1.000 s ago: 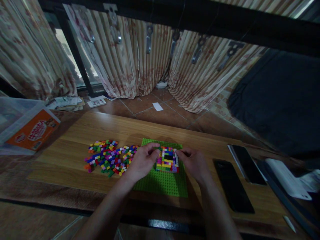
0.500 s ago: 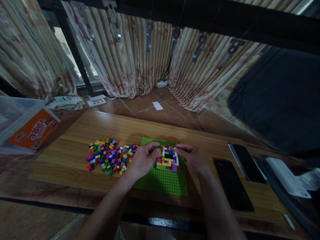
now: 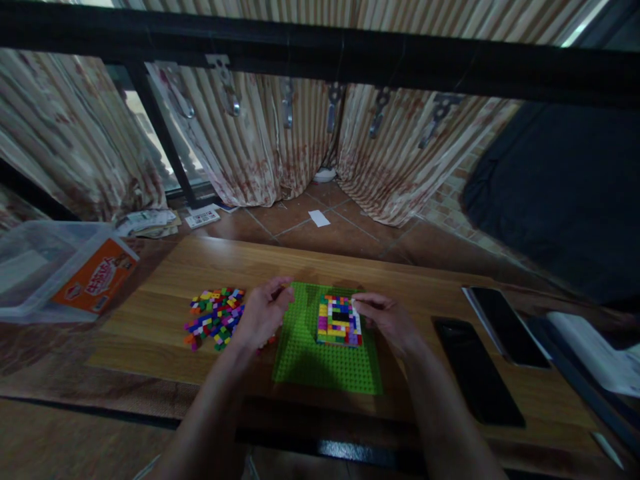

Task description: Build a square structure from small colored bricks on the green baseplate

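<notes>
A hollow, square build of many-coloured toy bricks (image 3: 325, 328) stands on a green studded baseplate (image 3: 327, 373), with a dark opening in its middle and white bricks along its right side. My right hand (image 3: 387, 321) is at the build's upper right corner, thumb and forefinger pinched there. Whatever is between those fingertips is too small to make out. To the left of the baseplate, my left hand (image 3: 263, 313) hovers by the loose bricks (image 3: 217, 317), fingers bent and slightly apart, with nothing seen in them. It hides part of the pile.
On the right of the wooden table (image 3: 150, 340) lie a black phone (image 3: 477, 370) and another dark phone (image 3: 510, 327). A clear plastic box (image 3: 45, 267) with an orange label stands at the left. A dark bar (image 3: 310, 47) with metal hooks crosses above.
My left hand has moved off the build to the left, over the loose bricks. My right hand stays at the build's upper right corner. The head view has shifted slightly.
</notes>
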`<action>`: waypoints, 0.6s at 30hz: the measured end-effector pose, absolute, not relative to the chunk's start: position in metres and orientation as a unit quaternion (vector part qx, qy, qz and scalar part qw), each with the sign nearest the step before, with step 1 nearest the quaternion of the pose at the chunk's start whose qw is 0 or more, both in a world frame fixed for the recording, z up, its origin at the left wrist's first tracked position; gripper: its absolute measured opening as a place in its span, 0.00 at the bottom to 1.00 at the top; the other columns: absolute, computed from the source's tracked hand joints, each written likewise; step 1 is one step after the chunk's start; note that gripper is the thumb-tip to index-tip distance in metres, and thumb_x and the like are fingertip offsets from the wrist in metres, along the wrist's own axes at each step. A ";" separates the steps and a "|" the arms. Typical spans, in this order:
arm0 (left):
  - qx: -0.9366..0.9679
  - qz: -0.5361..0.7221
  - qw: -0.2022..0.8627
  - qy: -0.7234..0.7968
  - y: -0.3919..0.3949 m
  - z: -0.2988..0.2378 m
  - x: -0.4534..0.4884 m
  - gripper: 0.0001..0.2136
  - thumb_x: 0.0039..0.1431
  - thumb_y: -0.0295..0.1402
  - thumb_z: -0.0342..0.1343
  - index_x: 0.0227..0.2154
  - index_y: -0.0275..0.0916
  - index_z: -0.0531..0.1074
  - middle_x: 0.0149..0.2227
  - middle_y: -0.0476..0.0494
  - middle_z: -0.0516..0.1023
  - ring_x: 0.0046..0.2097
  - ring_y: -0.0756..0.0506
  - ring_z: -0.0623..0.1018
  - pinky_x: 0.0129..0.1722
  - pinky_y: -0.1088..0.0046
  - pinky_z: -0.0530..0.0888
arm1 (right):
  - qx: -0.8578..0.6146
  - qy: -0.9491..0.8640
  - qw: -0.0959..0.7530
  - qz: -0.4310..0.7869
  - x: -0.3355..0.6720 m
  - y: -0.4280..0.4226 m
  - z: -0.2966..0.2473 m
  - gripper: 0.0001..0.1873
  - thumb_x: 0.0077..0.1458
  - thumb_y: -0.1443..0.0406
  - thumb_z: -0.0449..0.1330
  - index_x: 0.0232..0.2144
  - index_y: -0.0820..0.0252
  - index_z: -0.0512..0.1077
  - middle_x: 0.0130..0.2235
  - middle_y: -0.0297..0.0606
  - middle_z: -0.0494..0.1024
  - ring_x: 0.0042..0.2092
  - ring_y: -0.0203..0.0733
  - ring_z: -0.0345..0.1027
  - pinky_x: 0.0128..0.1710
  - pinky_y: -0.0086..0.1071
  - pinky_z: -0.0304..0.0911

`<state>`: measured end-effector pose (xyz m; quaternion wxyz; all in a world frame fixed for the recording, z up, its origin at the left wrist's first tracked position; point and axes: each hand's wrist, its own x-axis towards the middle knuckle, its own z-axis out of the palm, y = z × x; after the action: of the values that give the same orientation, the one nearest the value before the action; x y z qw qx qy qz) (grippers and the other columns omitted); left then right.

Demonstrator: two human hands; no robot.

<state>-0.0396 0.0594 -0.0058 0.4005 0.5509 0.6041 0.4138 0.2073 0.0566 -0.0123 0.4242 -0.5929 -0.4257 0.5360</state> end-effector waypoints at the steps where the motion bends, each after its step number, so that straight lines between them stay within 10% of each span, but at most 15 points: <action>1: 0.561 0.408 0.365 0.621 0.061 -0.005 -0.050 0.17 0.56 0.37 0.52 0.45 0.35 0.74 0.32 0.45 0.80 0.32 0.47 0.77 0.31 0.73 0.72 | -0.588 -0.429 0.435 0.530 0.209 0.055 -0.013 0.22 0.35 0.53 0.70 0.33 0.59 0.80 0.25 0.34 0.76 0.23 0.32 0.59 0.23 0.28 0.55; 18: 0.757 0.177 0.155 0.609 0.055 0.000 -0.066 0.13 0.50 0.23 0.52 0.35 0.41 0.79 0.38 0.43 0.80 0.43 0.42 0.77 0.48 0.66 0.70 | -0.610 -0.479 0.493 0.393 0.214 0.050 -0.003 0.19 0.42 0.51 0.67 0.28 0.61 0.78 0.26 0.38 0.75 0.27 0.37 0.64 0.26 0.31 0.61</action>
<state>-0.0655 0.0548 0.0004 0.1555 0.7574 0.6091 0.1767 0.2143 0.0503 -0.0032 0.4935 -0.6104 -0.4791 0.3928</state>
